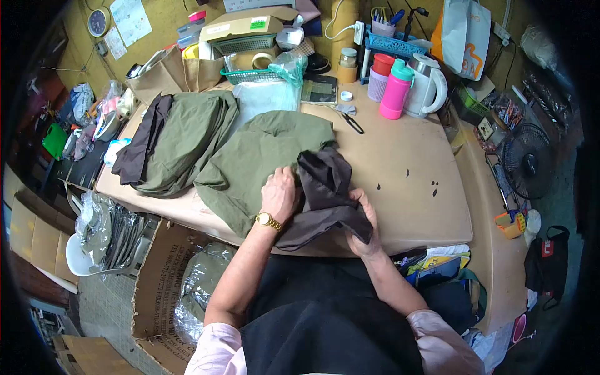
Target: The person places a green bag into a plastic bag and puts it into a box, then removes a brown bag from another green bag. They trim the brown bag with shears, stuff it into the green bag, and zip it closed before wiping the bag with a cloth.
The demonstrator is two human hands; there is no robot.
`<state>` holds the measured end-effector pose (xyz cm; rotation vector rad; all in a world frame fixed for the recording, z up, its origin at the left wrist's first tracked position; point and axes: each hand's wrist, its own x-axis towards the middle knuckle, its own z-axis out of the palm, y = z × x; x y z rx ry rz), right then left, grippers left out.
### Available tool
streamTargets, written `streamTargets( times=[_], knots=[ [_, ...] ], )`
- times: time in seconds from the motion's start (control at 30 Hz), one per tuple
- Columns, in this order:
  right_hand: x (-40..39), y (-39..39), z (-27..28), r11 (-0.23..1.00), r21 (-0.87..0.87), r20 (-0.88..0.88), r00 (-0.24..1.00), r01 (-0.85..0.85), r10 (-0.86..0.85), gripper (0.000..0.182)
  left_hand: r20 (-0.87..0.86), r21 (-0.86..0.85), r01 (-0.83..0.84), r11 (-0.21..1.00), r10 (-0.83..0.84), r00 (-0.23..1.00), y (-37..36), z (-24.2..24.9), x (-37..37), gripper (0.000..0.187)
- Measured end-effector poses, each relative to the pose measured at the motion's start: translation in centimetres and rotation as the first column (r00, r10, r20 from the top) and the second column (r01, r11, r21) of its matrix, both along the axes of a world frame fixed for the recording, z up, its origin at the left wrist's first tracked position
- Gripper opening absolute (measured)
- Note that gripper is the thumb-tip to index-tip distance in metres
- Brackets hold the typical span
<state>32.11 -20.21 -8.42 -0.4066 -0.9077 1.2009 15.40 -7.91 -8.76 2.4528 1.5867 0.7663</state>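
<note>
An olive-green cloth piece (259, 147) with a dark brown section (328, 178) is spread on the table in front of me. My left hand (279, 192), below a gold wristwatch (267, 220), has its fingers curled on the green cloth where it meets the brown part. The brown cloth's lower right edge is pinched by my right hand (364, 222), with the thumb side up and some fingers hidden under the fabric. To the left lies a folded stack of similar green and brown cloth (181, 140).
Small black scissors (351, 122) lie beyond the cloth. A pink bottle (397, 90) and a kettle (427, 87) stand at the back right. Baskets (250, 75) fill the back. Below the table's left edge sits an open cardboard box (156, 281) with plastic-wrapped items.
</note>
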Motion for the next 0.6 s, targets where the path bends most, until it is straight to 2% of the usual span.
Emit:
streamTargets(
  times=[0.03, 0.1, 0.17, 0.23, 0.27, 0.3, 0.33, 0.4, 0.43, 0.47, 0.5, 0.53, 0.57, 0.6],
  knots=[
    [0.1, -0.2, 0.1, 1.000, 0.009, 0.004, 1.000, -0.001, 0.001, 0.025, -0.081, -0.024, -0.048, 0.999, 0.046, 0.996, 0.4, -0.2, -0.2, 0.031],
    [0.3, -0.8, -0.1, 0.995, -0.055, 0.007, 0.997, 0.078, -0.078, 0.024, -0.110, -0.004, -0.060, 0.998, 0.060, 0.992, 0.9, -0.6, -0.8, 0.024],
    [0.9, -0.9, -2.4, 0.993, -0.039, 0.012, 0.993, 0.115, -0.114, 0.023, -0.167, 0.013, -0.064, 0.998, 0.065, 0.984, 1.5, -1.3, -1.2, 0.016],
    [1.3, -0.7, -3.1, 0.980, -0.095, -0.043, 0.983, 0.173, -0.178, 0.034, -0.124, 0.038, -0.070, 0.997, 0.075, 0.990, 1.7, -0.6, -1.2, 0.011],
    [1.6, -0.5, -3.1, 0.994, -0.010, -0.055, 0.993, 0.108, -0.108, 0.039, -0.038, 0.064, -0.063, 0.996, 0.066, 0.997, 2.1, -0.7, -1.1, 0.014],
    [1.4, -0.6, -2.7, 0.994, -0.007, -0.056, 0.993, 0.106, -0.106, 0.039, 0.045, 0.092, -0.058, 0.994, 0.054, 0.998, 2.2, -0.3, -1.2, 0.018],
    [1.1, -0.7, -2.2, 0.987, -0.002, -0.022, 0.987, 0.161, -0.161, 0.038, 0.044, 0.096, -0.060, 0.994, 0.056, 0.997, 2.0, 0.0, -1.4, 0.018],
    [0.8, -0.6, -1.7, 0.977, 0.011, 0.009, 0.977, 0.215, -0.215, 0.038, 0.082, 0.013, 0.090, 0.996, -0.090, 0.993, 1.5, 1.1, -1.8, 0.022],
    [0.8, -0.5, -1.6, 0.972, 0.045, 0.090, 0.968, 0.230, -0.233, 0.037, 0.081, 0.019, 0.090, 0.996, -0.091, 0.993, 1.1, 2.8, -1.8, 0.022],
    [0.7, -0.5, -1.4, 0.967, 0.080, 0.170, 0.952, 0.243, -0.254, 0.037, 0.026, -0.087, 0.111, 0.990, -0.109, 0.994, 0.5, 5.5, -1.8, 0.026],
    [0.1, -0.4, -0.8, 0.966, 0.084, 0.167, 0.952, 0.244, -0.255, 0.037, -0.028, -0.194, 0.124, 0.973, -0.132, 0.991, -0.3, 7.8, -1.8, 0.031],
    [-1.3, -0.2, 0.2, 0.928, 0.152, 0.227, 0.902, 0.340, -0.367, 0.043, 0.049, 0.014, 0.174, 0.985, -0.174, 0.983, -1.1, 9.3, -1.5, 0.021],
    [-2.6, 0.1, 0.8, 0.877, 0.223, 0.276, 0.835, 0.426, -0.476, 0.050, 0.048, 0.016, 0.176, 0.984, -0.176, 0.983, -1.7, 10.1, -1.1, 0.021],
    [-4.0, 1.0, 0.8, 0.923, 0.183, 0.182, 0.911, 0.339, -0.371, 0.045, 0.201, 0.196, 0.292, 0.936, -0.330, 0.923, -2.3, 10.7, -0.5, 0.019]
  ],
)
